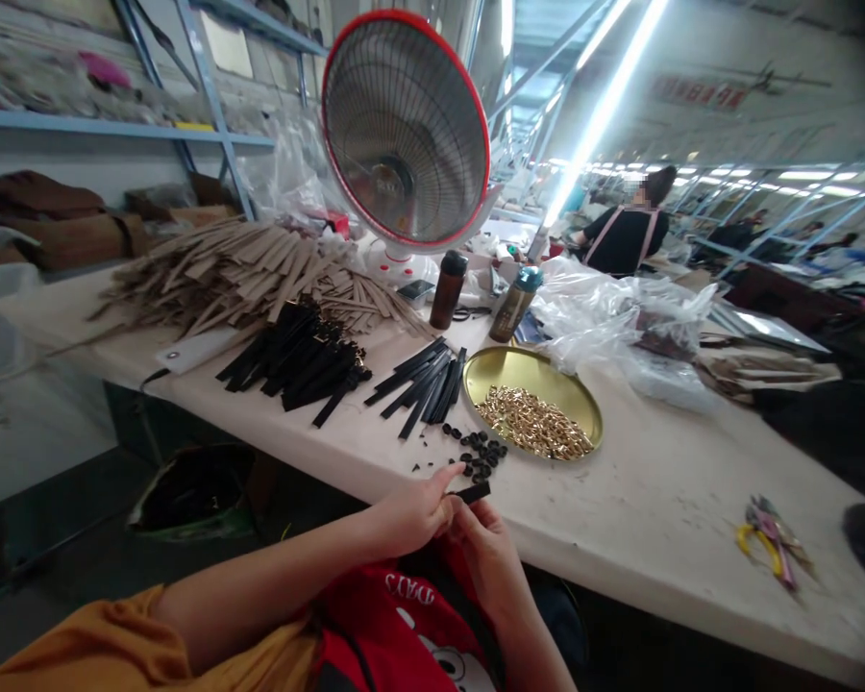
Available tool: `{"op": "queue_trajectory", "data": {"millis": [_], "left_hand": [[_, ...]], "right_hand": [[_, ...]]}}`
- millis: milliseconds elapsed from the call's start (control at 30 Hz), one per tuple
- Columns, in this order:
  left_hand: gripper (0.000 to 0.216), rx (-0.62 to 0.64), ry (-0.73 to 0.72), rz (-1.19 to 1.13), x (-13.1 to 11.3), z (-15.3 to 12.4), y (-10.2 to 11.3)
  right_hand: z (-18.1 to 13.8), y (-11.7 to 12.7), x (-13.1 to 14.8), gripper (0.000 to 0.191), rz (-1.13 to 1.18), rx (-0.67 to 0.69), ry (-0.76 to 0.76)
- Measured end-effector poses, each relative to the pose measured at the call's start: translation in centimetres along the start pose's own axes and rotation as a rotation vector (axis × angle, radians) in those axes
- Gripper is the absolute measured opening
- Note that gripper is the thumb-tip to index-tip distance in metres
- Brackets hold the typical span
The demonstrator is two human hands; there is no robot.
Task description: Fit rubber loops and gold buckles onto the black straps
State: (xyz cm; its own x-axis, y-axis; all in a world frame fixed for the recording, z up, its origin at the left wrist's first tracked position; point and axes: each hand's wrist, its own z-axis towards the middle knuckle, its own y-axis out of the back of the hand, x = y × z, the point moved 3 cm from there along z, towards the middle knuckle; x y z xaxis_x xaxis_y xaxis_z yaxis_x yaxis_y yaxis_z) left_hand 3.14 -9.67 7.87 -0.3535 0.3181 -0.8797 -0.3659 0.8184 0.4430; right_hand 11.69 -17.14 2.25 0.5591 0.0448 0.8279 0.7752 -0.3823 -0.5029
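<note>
Close to the table's front edge, my left hand (427,507) and my right hand (487,544) meet around a short black strap (474,493). Both hands pinch it, and its free end sticks out to the right. My left index finger points toward small round black pieces (481,452) lying just beyond. Behind these, flat black straps (425,383) are fanned out. To their right, a round gold tray (592,423) bears a heap of small gold metal fittings (533,423). A pile of black straps with gold-coloured ends (299,360) lies further left.
A red-rimmed heater (407,130) stands at the back beside a heap of tan strips (245,269). Two bottles, a dark one (448,293) and a blue-lidded one (515,306), stand behind the tray. Pliers (770,540) lie right. A person (627,235) is beyond.
</note>
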Motion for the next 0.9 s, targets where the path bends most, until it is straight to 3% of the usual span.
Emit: {"op": "queue_trajectory", "data": {"millis": [67,167,267,300,333,433,533,700,900], "left_hand": [[0.049,-0.038,0.009,0.009,0.6,1.6,0.8],[0.037,-0.041,0.024,0.009,1.7,4.4,2.3],[0.031,-0.058,0.073,0.006,3.0,7.0,3.8],[0.03,-0.065,0.084,0.004,3.4,7.7,4.1],[0.029,-0.065,0.091,0.0,3.7,8.3,4.3],[0.028,-0.05,0.097,-0.012,4.4,9.1,4.5],[0.027,-0.038,0.108,-0.018,4.8,9.2,4.6],[0.028,-0.004,0.123,-0.021,4.7,8.8,4.9],[0.028,-0.043,0.069,-0.008,4.0,7.7,5.4]], "right_hand": [[1.4,0.9,0.7,0.021,-0.15,-0.029,0.019],[4.5,4.6,3.9,0.03,-0.649,-0.083,0.134],[8.3,10.4,9.1,0.028,-1.327,-0.335,0.388],[9.7,12.2,10.5,0.026,-1.602,-0.432,0.391],[11.2,13.9,11.7,0.022,-1.69,-0.48,0.363],[14.8,17.0,13.4,0.014,-1.828,-0.493,0.295],[16.5,17.6,13.3,0.012,-1.896,-0.43,0.257],[16.6,17.5,13.0,0.013,-1.863,-0.391,0.25],[14.8,15.8,14.1,0.013,-1.618,-0.43,0.342]]}}
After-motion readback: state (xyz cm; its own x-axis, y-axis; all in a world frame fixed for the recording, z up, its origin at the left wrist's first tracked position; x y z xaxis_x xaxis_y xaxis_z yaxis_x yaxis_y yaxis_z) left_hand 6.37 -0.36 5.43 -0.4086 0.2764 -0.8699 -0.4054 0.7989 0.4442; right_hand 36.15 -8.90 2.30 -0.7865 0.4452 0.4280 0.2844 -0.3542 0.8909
